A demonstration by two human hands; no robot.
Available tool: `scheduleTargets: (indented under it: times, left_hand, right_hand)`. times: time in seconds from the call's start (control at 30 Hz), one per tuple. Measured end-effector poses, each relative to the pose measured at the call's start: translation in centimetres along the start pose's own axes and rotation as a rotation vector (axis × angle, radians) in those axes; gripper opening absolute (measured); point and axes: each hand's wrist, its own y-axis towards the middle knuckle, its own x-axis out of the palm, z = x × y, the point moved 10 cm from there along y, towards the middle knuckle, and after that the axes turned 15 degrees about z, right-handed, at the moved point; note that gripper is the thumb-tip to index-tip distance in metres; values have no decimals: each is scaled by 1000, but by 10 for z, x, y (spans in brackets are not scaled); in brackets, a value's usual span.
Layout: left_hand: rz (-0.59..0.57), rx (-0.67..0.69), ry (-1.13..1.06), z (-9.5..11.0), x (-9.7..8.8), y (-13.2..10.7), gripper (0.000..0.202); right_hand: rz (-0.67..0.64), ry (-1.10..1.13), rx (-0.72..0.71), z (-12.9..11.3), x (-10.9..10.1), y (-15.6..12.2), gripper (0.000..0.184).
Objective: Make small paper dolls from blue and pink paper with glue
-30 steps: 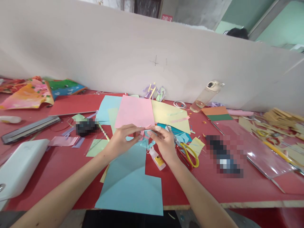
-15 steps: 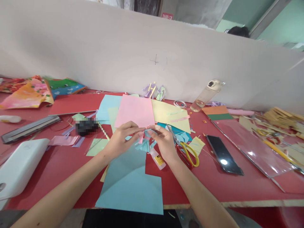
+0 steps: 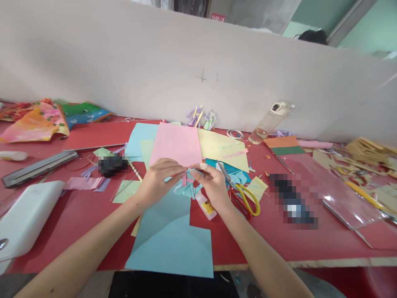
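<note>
In the middle of the view, my left hand (image 3: 159,180) pinches a narrow pink paper strip (image 3: 184,180), its fingertips close together. My right hand (image 3: 212,182) is closed on a small piece of light-blue paper (image 3: 194,171) right beside it. Below the fingertips hangs a pleated light-blue paper piece (image 3: 185,190), and how it joins the strip is hidden by the fingers. A small glue bottle (image 3: 206,207) with a yellow label lies just under my right hand. Scissors (image 3: 244,198) with yellow and red handles rest to its right.
A light-blue sheet (image 3: 173,248) lies in front, with pink (image 3: 176,142) and yellow (image 3: 221,145) sheets behind. Paper figures (image 3: 196,116) lean at the wall (image 3: 149,70). A bottle (image 3: 267,124) tilts at the back right. A white device (image 3: 27,219) lies left.
My left fingers have shifted slightly over the pink strip, so less of it shows. The pleated light-blue piece has moved a little left. Both hands stay together.
</note>
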Motion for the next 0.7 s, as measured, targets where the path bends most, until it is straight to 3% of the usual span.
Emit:
scheduleTargets:
  times: [0.37,0.5,0.7]
  left_hand:
    - [-15,23,-58,3,0,0,20]
    - [-65,-38,-64,1,5,-2,23]
    - [-64,-26,-12,0,5,-4,16]
  right_hand:
    - [-9,5,9,-3,2,-1,18]
    - [6,5,9,1,0,0,21]
    - [-5,5,-22,-5,1,-1,16]
